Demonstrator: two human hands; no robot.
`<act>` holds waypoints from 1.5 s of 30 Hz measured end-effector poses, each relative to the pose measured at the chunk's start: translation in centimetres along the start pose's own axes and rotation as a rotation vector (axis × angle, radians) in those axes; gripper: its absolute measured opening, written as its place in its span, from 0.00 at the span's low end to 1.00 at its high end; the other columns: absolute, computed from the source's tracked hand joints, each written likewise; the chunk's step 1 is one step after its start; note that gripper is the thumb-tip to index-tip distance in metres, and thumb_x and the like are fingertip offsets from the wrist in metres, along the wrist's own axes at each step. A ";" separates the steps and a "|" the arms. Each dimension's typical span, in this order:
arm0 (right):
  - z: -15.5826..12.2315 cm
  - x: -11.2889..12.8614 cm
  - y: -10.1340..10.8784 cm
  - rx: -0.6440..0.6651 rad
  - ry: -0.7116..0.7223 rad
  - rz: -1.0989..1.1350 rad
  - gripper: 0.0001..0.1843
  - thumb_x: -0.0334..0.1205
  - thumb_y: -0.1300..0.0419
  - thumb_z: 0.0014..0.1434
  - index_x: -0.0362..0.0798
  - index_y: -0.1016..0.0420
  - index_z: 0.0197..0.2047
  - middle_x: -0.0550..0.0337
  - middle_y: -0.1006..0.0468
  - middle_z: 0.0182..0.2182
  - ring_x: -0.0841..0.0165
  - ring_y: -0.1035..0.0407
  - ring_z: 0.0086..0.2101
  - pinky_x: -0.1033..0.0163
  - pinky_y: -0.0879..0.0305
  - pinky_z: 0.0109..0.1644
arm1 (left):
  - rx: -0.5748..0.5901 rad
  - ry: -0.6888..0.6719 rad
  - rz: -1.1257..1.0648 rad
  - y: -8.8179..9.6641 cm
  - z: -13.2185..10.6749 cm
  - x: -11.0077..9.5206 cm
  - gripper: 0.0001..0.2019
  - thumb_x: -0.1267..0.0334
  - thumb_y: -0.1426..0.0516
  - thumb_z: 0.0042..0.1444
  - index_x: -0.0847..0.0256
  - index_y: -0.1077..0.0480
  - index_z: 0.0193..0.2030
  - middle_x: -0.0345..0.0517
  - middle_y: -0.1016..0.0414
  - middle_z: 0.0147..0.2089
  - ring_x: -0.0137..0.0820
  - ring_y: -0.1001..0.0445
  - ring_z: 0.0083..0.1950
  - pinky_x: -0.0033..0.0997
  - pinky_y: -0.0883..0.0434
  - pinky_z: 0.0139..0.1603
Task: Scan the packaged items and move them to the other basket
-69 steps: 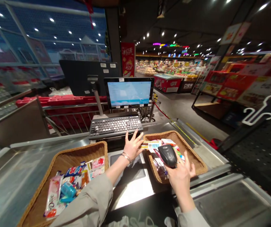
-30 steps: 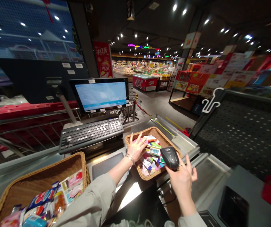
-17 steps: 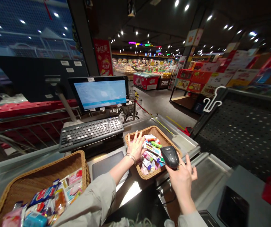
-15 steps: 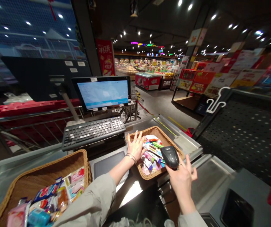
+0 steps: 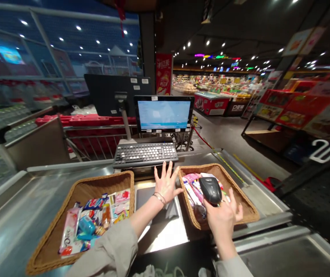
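My right hand [image 5: 224, 215] clasps rounded black scanner [image 5: 211, 190] over brown wicker basket's [image 5: 224, 175] pink packets [image 5: 191, 177]; left hand [image 5: 166, 187] splayed by left edge.

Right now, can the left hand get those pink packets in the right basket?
Probably yes: the left hand is open beside the wicker basket. Only the rim seems between it and the pink packets; the barcode scanner in the right hand is farther right.

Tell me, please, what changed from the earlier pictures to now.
The left hand moved left, from above the right basket to beside it; the barcoded packet is gone from its fingers. The right hand still holds the black scanner; the left basket still contains snacks.
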State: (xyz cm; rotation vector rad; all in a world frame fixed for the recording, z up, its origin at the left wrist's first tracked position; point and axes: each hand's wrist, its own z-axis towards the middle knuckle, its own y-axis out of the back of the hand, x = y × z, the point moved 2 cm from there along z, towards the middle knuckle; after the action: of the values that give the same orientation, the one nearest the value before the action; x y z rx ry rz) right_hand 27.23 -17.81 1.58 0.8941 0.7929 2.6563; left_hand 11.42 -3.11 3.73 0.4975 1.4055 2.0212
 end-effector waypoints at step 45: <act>-6.2 13.3 -7.3 0.350 0.279 0.318 0.23 0.60 0.48 0.56 0.51 0.22 0.37 0.51 0.19 0.45 0.52 0.39 0.60 0.41 0.59 0.63 | 0.435 0.538 0.253 4.1 -23.9 27.6 0.39 0.60 0.28 0.40 0.48 0.32 0.62 0.57 0.56 0.76 0.61 0.65 0.76 0.72 0.72 0.67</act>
State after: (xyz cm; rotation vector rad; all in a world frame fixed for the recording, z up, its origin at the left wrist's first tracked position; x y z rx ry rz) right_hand 13.26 -9.44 -0.15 0.7887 1.3127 3.0206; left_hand -24.82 -2.12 -2.23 0.3300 2.2324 2.1440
